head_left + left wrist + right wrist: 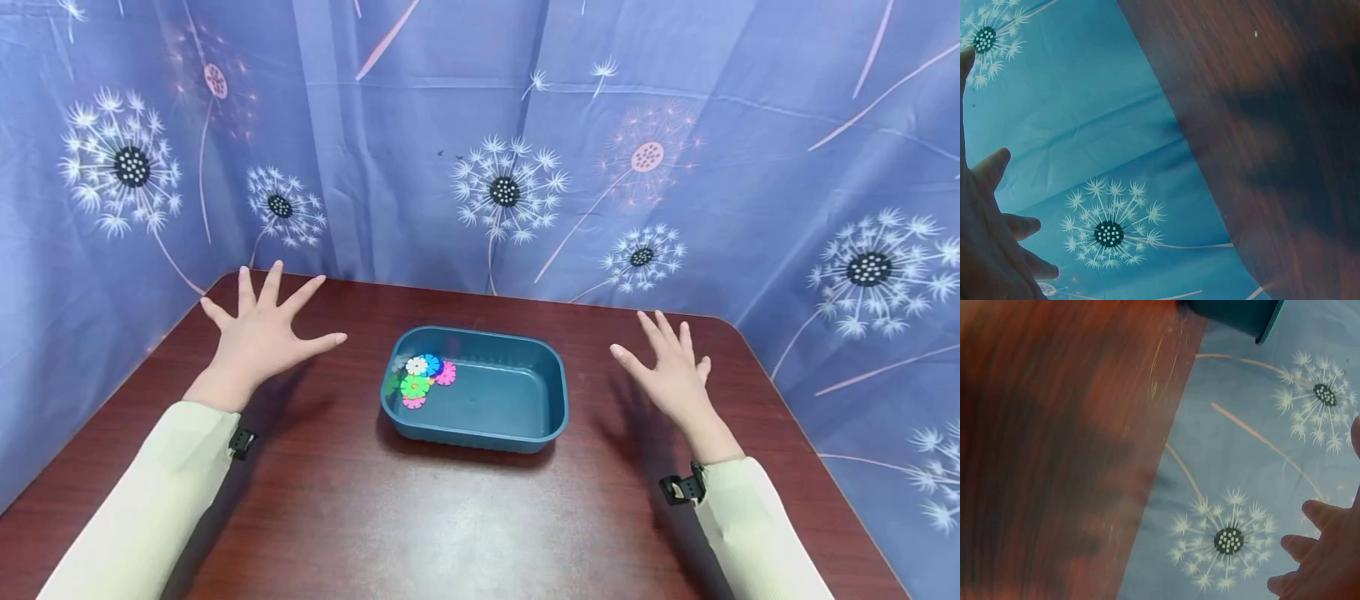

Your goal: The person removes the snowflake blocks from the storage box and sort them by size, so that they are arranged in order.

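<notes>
A dark teal plastic tub (495, 400) stands at the middle of the table. Several flower-shaped plastic pieces lie in its left end, among them a green piece (415, 386), a white piece (417, 366), a blue piece (430, 364) and a pink piece (446, 373). To the left of the tub my left hand (262, 333) is held above the table, fingers spread, holding nothing. My right hand (672, 375) hovers on the tub's right side, fingers extended and nothing in it. Both hands are apart from the tub. In the right wrist view, part of the tub (1238, 314) shows at the top.
The reddish-brown wooden table (465, 533) has its far edge against a blue curtain (420, 167) with a dandelion print. The curtain also runs along the left and right sides. A dark band (684, 486) is on the right wrist, and another (242, 442) on the left.
</notes>
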